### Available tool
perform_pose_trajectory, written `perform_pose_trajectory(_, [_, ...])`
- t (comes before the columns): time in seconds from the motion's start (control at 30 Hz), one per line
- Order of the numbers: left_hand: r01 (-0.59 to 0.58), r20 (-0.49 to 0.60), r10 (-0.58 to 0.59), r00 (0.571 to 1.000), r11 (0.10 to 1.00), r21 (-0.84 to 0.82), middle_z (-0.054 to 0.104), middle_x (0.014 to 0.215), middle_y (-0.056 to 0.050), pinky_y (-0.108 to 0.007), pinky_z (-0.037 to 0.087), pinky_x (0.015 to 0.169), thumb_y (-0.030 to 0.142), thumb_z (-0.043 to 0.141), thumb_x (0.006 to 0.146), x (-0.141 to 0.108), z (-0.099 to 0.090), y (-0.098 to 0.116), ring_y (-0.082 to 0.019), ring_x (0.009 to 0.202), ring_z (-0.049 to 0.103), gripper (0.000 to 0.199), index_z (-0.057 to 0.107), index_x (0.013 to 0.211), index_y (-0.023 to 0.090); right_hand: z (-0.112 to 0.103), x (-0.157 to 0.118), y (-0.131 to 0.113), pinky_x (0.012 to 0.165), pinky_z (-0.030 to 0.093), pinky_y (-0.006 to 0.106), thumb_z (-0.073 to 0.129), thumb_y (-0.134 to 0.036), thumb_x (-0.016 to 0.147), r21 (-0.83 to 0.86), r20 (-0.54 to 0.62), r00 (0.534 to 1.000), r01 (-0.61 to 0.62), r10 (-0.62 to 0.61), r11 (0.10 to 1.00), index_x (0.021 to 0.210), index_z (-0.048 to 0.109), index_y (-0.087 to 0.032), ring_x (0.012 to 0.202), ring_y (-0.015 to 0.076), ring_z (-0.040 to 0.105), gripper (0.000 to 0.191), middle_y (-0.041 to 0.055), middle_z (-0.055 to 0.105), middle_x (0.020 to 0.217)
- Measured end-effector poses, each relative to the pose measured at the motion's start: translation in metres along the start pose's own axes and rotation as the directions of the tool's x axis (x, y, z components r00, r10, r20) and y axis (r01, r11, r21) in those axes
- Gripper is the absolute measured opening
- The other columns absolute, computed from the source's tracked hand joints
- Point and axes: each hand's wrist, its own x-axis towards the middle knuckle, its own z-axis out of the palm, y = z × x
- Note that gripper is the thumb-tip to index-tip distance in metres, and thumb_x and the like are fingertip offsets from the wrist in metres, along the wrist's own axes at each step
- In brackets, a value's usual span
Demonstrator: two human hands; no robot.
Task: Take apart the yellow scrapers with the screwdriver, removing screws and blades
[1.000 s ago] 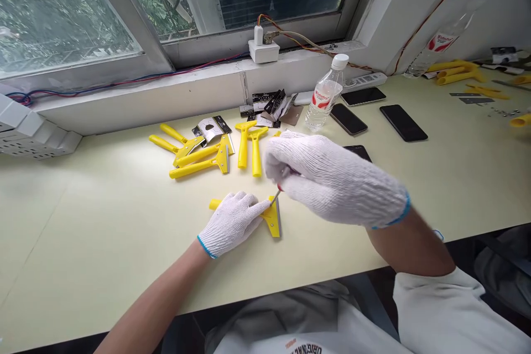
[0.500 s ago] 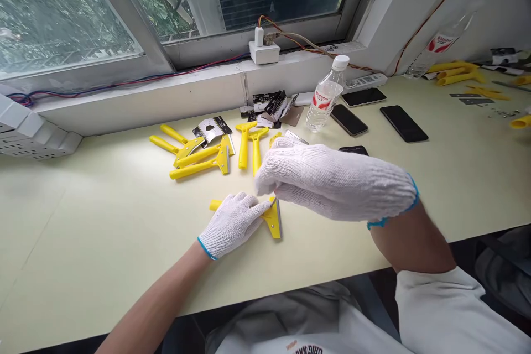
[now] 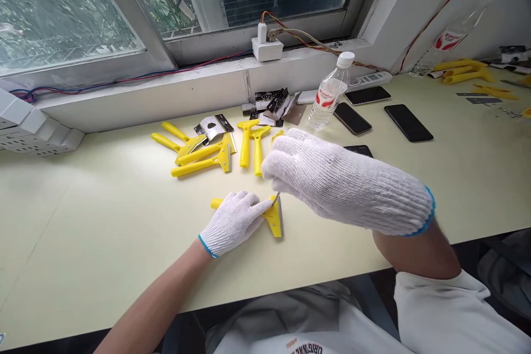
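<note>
A yellow scraper [image 3: 274,222] with a grey blade edge lies flat on the table, its head to the right. My gloved left hand [image 3: 234,218] is wrapped over its handle and presses it down, the thumb reaching to the head. Above the head, my gloved right hand [image 3: 307,168] is closed around a screwdriver [image 3: 276,197]. Only the thin metal shaft shows; its handle is hidden in the fist. The tip meets the upper part of the scraper's head, near a screw. Another screw shows lower on the head.
Several yellow scrapers [image 3: 201,167] and two yellow scraper handles [image 3: 245,146] lie behind my hands. Black-and-white packaging cards [image 3: 269,105], a water bottle [image 3: 329,94] and several phones [image 3: 409,123] stand or lie farther back. White boxes [image 3: 37,127] are at the left.
My right hand has turned at the wrist and shifted slightly right, so more of the screwdriver shaft shows. My left hand and the scraper stay in place.
</note>
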Motion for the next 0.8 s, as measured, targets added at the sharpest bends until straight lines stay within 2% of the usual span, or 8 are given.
perform_pose_trajectory(0.13, [0.002, -0.036, -0.002, 0.999, 1.000, -0.017, 0.071, 0.123, -0.009, -0.044, 0.053, 0.088, 0.032, 0.049, 0.115, 0.000, 0.000, 0.000, -0.028, 0.106, 0.065, 0.038, 0.060, 0.151, 0.034, -0.010, -0.004, 0.012, 0.086, 0.043, 0.034, 0.053, -0.004, 0.100, 0.218, 0.018, 0.990, 0.132, -0.139, 0.967, 0.112, 0.068, -0.020, 0.097, 0.0230, 0.055, 0.025, 0.0084, 0.068, 0.104])
perform_pose_trajectory(0.23, [0.009, -0.042, -0.010, 0.999, 1.000, -0.016, 0.071, 0.118, -0.009, -0.042, 0.052, 0.084, 0.031, 0.049, 0.114, 0.000, 0.000, 0.000, -0.027, 0.102, 0.064, 0.036, 0.062, 0.147, 0.034, -0.008, -0.001, 0.020, 0.088, 0.044, 0.034, 0.048, -0.005, 0.101, 0.401, 0.009, 0.976, 0.198, -0.220, 0.895, 0.107, 0.068, -0.022, 0.098, 0.0216, 0.056, 0.027, 0.0063, 0.070, 0.101])
perform_pose_trajectory(0.33, [0.010, -0.027, -0.010, 1.000, 1.000, -0.009, 0.071, 0.115, -0.009, -0.041, 0.051, 0.083, 0.029, 0.050, 0.113, 0.000, 0.000, 0.000, -0.026, 0.099, 0.064, 0.036, 0.064, 0.146, 0.034, -0.001, 0.004, 0.019, 0.087, 0.044, 0.034, 0.045, -0.008, 0.102, 0.468, -0.019, 0.985, 0.159, -0.170, 0.869, 0.100, 0.068, -0.020, 0.097, 0.0209, 0.060, 0.026, 0.0068, 0.071, 0.100])
perform_pose_trajectory(0.4, [0.013, -0.014, -0.013, 1.000, 1.000, -0.018, 0.070, 0.116, -0.009, -0.041, 0.051, 0.084, 0.029, 0.051, 0.113, 0.000, 0.000, 0.001, -0.026, 0.098, 0.064, 0.035, 0.065, 0.145, 0.035, 0.005, 0.008, 0.012, 0.085, 0.044, 0.034, 0.054, -0.021, 0.104, 0.352, -0.059, 0.998, 0.045, -0.025, 0.935, 0.103, 0.068, -0.018, 0.097, 0.0223, 0.061, 0.015, 0.0086, 0.072, 0.102])
perform_pose_trajectory(0.47, [0.017, -0.002, -0.017, 1.000, 1.000, -0.020, 0.070, 0.115, -0.009, -0.041, 0.051, 0.085, 0.031, 0.050, 0.113, 0.001, -0.001, 0.001, -0.026, 0.098, 0.064, 0.034, 0.065, 0.144, 0.035, 0.008, 0.011, 0.002, 0.078, 0.042, 0.033, 0.063, -0.039, 0.105, 0.140, -0.087, 0.984, -0.143, 0.156, 0.980, 0.107, 0.068, -0.016, 0.092, 0.0236, 0.062, 0.024, 0.0108, 0.072, 0.100])
perform_pose_trajectory(0.57, [0.019, 0.012, -0.019, 1.000, 1.000, 0.007, 0.070, 0.114, -0.009, -0.041, 0.050, 0.085, 0.031, 0.048, 0.114, 0.001, -0.001, 0.002, -0.026, 0.097, 0.063, 0.037, 0.062, 0.148, 0.033, 0.009, 0.012, -0.005, 0.068, 0.036, 0.033, 0.056, -0.040, 0.111, -0.160, -0.080, 0.939, -0.344, 0.335, 0.925, 0.107, 0.070, -0.014, 0.082, 0.0236, 0.062, 0.030, 0.0118, 0.073, 0.092])
perform_pose_trajectory(0.63, [0.017, 0.025, -0.018, 1.000, 1.000, 0.022, 0.070, 0.115, -0.009, -0.041, 0.050, 0.083, 0.031, 0.047, 0.114, 0.000, -0.002, 0.002, -0.026, 0.098, 0.062, 0.038, 0.061, 0.149, 0.033, 0.009, 0.008, -0.001, 0.070, 0.039, 0.033, 0.050, -0.027, 0.112, -0.161, -0.052, 0.961, -0.278, 0.273, 0.947, 0.109, 0.069, -0.014, 0.087, 0.0241, 0.064, 0.024, 0.0131, 0.074, 0.099])
perform_pose_trajectory(0.8, [0.017, 0.005, -0.017, 1.000, 1.000, 0.009, 0.070, 0.115, -0.009, -0.042, 0.050, 0.082, 0.032, 0.046, 0.115, -0.001, -0.001, 0.001, -0.026, 0.095, 0.061, 0.036, 0.062, 0.148, 0.033, 0.001, -0.007, 0.019, 0.087, 0.046, 0.034, 0.052, -0.011, 0.104, 0.255, 0.038, 0.998, 0.031, -0.042, 0.966, 0.112, 0.066, -0.021, 0.096, 0.0205, 0.058, 0.019, 0.0078, 0.071, 0.108])
